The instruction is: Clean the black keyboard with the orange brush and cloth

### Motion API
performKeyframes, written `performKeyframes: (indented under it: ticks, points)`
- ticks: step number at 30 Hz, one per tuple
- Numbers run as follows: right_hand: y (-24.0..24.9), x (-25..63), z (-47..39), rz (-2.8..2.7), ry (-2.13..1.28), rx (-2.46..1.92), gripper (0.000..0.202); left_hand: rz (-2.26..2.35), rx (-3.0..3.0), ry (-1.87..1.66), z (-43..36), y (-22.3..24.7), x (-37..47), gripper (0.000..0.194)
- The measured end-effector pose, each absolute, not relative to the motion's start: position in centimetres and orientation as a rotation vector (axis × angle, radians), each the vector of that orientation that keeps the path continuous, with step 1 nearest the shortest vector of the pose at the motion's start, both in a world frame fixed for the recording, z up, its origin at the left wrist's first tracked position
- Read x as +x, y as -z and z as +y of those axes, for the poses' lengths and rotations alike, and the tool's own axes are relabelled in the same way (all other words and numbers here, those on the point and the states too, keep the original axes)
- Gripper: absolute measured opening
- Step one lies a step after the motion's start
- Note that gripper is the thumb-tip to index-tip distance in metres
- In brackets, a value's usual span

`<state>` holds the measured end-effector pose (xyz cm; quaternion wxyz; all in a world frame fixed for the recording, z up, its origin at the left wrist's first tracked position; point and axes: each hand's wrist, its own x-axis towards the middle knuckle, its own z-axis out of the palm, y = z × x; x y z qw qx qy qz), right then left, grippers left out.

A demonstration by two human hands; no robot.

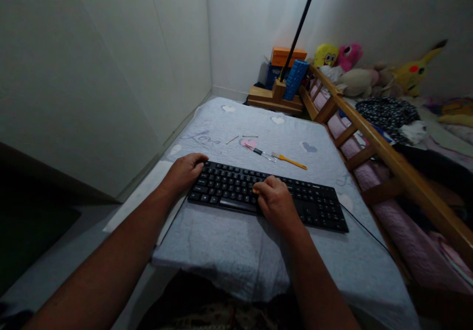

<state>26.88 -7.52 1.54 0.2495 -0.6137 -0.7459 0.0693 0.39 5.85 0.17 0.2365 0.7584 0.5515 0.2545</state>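
Note:
A black keyboard (236, 187) lies on the cloth-covered table. At its left end, my left hand (185, 171) grips the edge, with the fingers over the upper left corner. My right hand (274, 197) rests over the keys right of the middle, fingers curled together in a pinch; a small orange-brown bit shows at the fingertips, too small to name. Beyond the keyboard lie a wire tool with a dark grip (257, 150), a yellow-handled brush (291, 161) and two thin sticks, one of them a greenish one (250, 136).
The tablecloth (221, 236) is pale with heart prints. Along the right runs a wooden bed rail (391, 157), with plush toys behind it. A black pole (301, 27) on a wooden base stands past the far edge. The keyboard cable (365, 227) trails right.

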Motion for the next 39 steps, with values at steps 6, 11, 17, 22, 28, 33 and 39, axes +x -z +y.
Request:
performKeyframes:
  ticks: [6, 11, 17, 22, 28, 33, 39]
  points:
    - [-1.5, 26.9, -7.7, -2.074, -0.226, -1.706, 0.027, 1.512, 2.086, -0.695, 5.9, -0.2, 0.4, 0.042]
    - [-2.2, 27.3, -8.2, -2.126, -0.214, -1.716, 0.024, 1.507, 2.093, -0.678, 5.9, -0.2, 0.4, 0.044]
    - [-2.3, 27.8, -8.5, -2.112, -0.222, -1.726, 0.022, 1.512, 2.086, -0.669, 6.0, -0.4, 0.4, 0.045]
    - [-1.7, 27.7, -8.0, -2.062, -0.178, -1.677, 0.027, 1.5, 2.101, -0.672, 5.9, -0.2, 0.4, 0.044]
    - [-0.7, 26.8, -7.6, -2.066, -0.052, -1.643, 0.029, 1.493, 2.114, -0.688, 6.1, 0.1, 0.3, 0.044]
    - [-0.8, 26.6, -7.8, -2.102, -0.038, -1.639, 0.027, 1.48, 2.119, -0.695, 6.2, 0.0, 0.3, 0.042]
    - [-1.2, 26.7, -8.0, -2.143, -0.08, -1.646, 0.03, 1.499, 2.107, -0.683, 5.9, -0.2, 0.4, 0.043]
